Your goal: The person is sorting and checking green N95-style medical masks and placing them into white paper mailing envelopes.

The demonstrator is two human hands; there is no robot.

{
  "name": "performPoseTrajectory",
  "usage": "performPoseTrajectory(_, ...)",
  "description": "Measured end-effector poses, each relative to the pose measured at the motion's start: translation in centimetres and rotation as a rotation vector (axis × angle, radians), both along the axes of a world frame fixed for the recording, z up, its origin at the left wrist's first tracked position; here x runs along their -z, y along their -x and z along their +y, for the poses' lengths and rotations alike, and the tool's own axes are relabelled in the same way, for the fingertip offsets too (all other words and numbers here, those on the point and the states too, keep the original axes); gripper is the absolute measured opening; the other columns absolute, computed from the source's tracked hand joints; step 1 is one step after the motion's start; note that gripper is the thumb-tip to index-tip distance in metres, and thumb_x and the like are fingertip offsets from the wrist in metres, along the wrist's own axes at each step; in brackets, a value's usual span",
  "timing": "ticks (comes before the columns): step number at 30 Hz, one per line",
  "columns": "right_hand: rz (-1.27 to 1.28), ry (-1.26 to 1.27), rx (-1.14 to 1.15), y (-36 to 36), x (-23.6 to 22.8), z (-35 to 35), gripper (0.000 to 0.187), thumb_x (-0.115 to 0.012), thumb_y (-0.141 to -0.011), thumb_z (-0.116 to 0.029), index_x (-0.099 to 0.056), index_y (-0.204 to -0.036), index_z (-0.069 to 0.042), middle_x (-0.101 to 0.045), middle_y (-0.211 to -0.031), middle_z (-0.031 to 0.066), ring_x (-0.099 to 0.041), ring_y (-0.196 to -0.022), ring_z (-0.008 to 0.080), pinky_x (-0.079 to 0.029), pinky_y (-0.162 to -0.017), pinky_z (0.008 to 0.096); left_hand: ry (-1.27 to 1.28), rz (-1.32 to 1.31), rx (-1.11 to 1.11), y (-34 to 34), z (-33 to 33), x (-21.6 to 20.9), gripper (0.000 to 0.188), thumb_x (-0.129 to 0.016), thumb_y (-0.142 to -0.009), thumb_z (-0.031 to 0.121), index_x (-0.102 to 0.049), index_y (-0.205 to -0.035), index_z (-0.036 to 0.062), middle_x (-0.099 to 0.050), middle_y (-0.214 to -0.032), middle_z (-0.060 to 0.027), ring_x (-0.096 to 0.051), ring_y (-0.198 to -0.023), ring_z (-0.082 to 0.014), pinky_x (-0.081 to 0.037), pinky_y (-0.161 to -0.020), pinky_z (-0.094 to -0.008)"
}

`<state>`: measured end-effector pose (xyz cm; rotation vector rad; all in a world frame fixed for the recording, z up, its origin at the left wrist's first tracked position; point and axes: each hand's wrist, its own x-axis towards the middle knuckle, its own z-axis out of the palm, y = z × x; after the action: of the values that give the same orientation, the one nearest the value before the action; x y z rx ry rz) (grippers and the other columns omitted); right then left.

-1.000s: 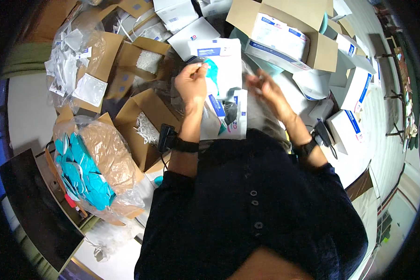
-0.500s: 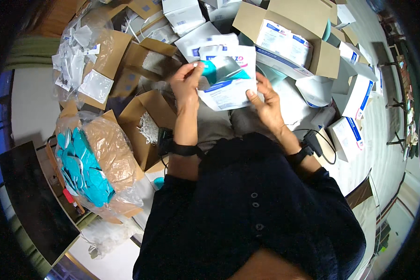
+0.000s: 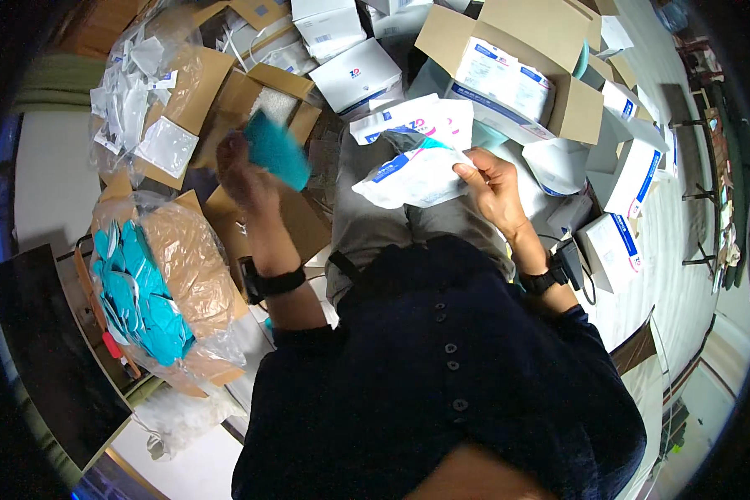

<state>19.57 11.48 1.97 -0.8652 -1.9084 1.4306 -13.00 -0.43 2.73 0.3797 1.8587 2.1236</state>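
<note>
My left hand (image 3: 248, 177), blurred by motion, is closed on a teal folded face mask (image 3: 279, 154) above the open cartons at the left. My right hand (image 3: 496, 187) pinches the right edge of a white printed pouch (image 3: 421, 179) over my lap. The pouch's mouth gapes, and a bit of teal shows in its opening. Behind it lie more white packets (image 3: 454, 117). At the left, a plastic-lined carton (image 3: 208, 292) holds a heap of similar teal masks (image 3: 142, 300).
An open brown carton (image 3: 579, 108) with white packets stands at the far right, white boxes (image 3: 608, 250) beside it. A small carton (image 3: 267, 212) sits left of my legs. Clear plastic with white scraps (image 3: 142, 92) lies far left. A dark flat panel (image 3: 54, 358) stands nearer.
My left hand has drawn the teal mask out of the pouch and swung left with it. The pouch stays in my right hand, now sagging and tilted.
</note>
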Motion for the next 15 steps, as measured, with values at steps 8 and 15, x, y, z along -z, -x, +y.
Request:
performPoseTrajectory(8, -0.103, -0.242, -0.186, 2.1, -2.1, 0.1, 0.012, -0.061, -0.089, -0.008, -0.063, -0.093, 0.003, -0.06, -0.079, 0.0159, -0.058, -0.07, 0.0305, -0.047, -0.066, 0.0351, 0.357, 0.409, 0.849, -8.1, 2.1, -5.1, 0.016, -0.074, -0.078, 0.014, -0.072, -0.09, 0.0025, -0.072, -0.085, -0.008, -0.067, -0.077, -0.0131, -0.05, -0.068, -0.027)
performPoseTrajectory(15, -0.15, -0.354, -0.254, 2.9, -1.4, 0.7, 0.011, -0.062, -0.087, -0.009, -0.064, -0.094, -0.001, -0.062, -0.081, 0.0186, -0.062, -0.071, 0.0361, -0.049, -0.063, 0.0378, 0.408, 0.409, 0.999, -9.0, 2.0, -1.4, 0.014, -0.075, -0.075, 0.011, -0.071, -0.087, 0.004, -0.066, -0.081, -0.0094, -0.062, -0.075, -0.0165, -0.047, -0.068, -0.0311)
